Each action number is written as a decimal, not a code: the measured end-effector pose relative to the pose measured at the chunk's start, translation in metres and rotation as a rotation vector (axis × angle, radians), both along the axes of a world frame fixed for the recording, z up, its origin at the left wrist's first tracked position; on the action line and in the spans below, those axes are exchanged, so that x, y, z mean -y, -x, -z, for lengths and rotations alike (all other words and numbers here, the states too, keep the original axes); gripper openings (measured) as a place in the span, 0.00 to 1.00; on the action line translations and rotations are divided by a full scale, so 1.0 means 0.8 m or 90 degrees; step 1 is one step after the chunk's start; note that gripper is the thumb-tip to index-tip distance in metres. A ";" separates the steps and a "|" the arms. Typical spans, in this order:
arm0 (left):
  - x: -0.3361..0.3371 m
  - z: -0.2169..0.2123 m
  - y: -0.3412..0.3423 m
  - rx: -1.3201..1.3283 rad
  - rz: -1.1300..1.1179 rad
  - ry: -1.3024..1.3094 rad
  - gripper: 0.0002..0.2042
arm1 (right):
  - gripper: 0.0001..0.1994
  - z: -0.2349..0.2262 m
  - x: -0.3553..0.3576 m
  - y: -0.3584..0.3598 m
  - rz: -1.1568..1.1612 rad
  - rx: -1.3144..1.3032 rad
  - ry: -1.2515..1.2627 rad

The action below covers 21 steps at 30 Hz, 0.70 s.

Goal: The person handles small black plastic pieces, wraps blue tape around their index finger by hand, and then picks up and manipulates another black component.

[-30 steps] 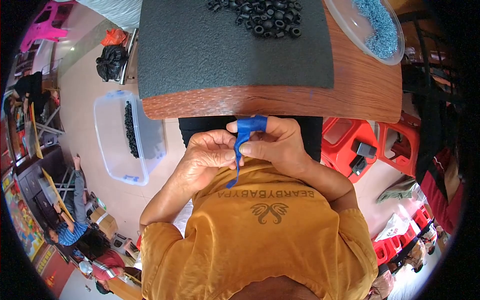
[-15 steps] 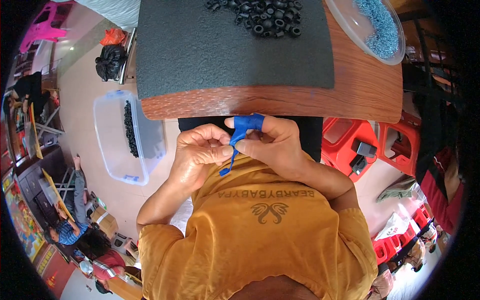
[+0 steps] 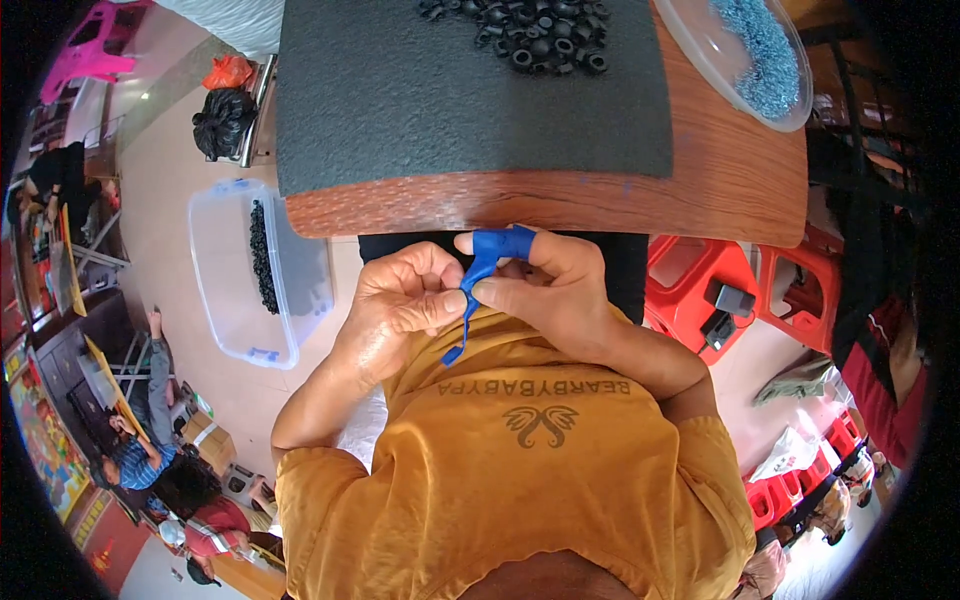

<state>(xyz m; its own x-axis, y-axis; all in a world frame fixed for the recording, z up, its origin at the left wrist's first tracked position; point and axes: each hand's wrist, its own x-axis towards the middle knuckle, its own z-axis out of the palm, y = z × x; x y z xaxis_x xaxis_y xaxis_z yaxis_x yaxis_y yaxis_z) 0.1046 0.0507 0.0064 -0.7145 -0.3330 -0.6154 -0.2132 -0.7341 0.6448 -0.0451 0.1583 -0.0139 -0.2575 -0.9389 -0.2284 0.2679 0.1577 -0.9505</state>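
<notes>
Blue tape is wrapped round a finger of my right hand, and its narrow twisted tail hangs down over my shirt. My right thumb presses on the tape below the wrapped finger. Close beside it, my left hand pinches the same strip between thumb and fingertips. Both hands are in front of my body, just below the near edge of the wooden table. The tail's loose end is slightly curled.
A dark grey mat covers much of the table, with a pile of small black parts on it. A clear tub of small bluish pieces stands right. On the floor are a clear plastic bin at left and red stools at right.
The tape's loose tail has dropped slightly lower and turned. Both hands keep their pinch on it, nearly in the same place.
</notes>
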 end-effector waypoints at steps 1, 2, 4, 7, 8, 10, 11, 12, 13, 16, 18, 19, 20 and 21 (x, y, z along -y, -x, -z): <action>0.000 0.001 0.000 -0.024 -0.012 -0.007 0.06 | 0.19 -0.001 0.001 -0.001 0.018 0.079 0.003; 0.000 0.002 0.001 -0.025 -0.012 -0.008 0.06 | 0.20 -0.001 0.001 -0.002 0.037 0.159 0.005; -0.001 0.003 0.004 -0.033 -0.054 0.000 0.06 | 0.20 0.001 0.000 0.000 0.021 0.104 0.012; -0.008 -0.003 0.012 -0.004 -0.117 0.070 0.09 | 0.20 -0.006 0.003 0.008 -0.010 -0.054 0.041; -0.009 -0.004 0.012 -0.004 -0.116 0.071 0.09 | 0.20 -0.008 0.004 0.010 -0.023 -0.159 0.062; -0.011 -0.004 0.012 -0.012 -0.134 0.116 0.09 | 0.19 -0.005 0.007 0.003 0.025 -0.201 0.097; -0.010 -0.005 0.013 -0.012 -0.134 0.115 0.09 | 0.18 -0.003 0.008 0.000 0.072 -0.244 0.130; -0.010 -0.007 0.013 -0.021 -0.125 0.113 0.09 | 0.18 -0.002 0.009 0.003 0.072 -0.244 0.130; -0.009 -0.009 0.014 -0.029 -0.117 0.110 0.09 | 0.18 -0.001 0.011 0.007 0.071 -0.347 0.175; 0.002 -0.010 0.006 -0.047 -0.059 0.014 0.06 | 0.20 -0.010 0.005 0.013 0.015 -0.323 0.134; -0.002 -0.010 0.006 -0.032 -0.049 0.086 0.06 | 0.21 -0.013 0.002 0.012 -0.039 -0.196 0.048; -0.004 -0.010 0.007 -0.017 -0.039 0.157 0.05 | 0.22 -0.013 0.002 0.012 -0.040 -0.137 0.018; -0.007 -0.011 0.007 -0.017 -0.038 0.157 0.05 | 0.22 -0.012 0.002 0.011 -0.041 -0.077 -0.013; -0.010 -0.012 0.009 -0.014 -0.055 0.167 0.05 | 0.22 -0.010 0.001 0.009 -0.040 -0.077 -0.013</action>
<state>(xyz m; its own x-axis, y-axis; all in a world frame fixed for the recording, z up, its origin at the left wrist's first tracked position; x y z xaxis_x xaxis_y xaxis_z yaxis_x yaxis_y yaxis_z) 0.0977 0.0583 0.0157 -0.6884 -0.5393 -0.4851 -0.1407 -0.5568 0.8187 -0.0521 0.1577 -0.0057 -0.2243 -0.9498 -0.2180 0.1407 0.1898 -0.9717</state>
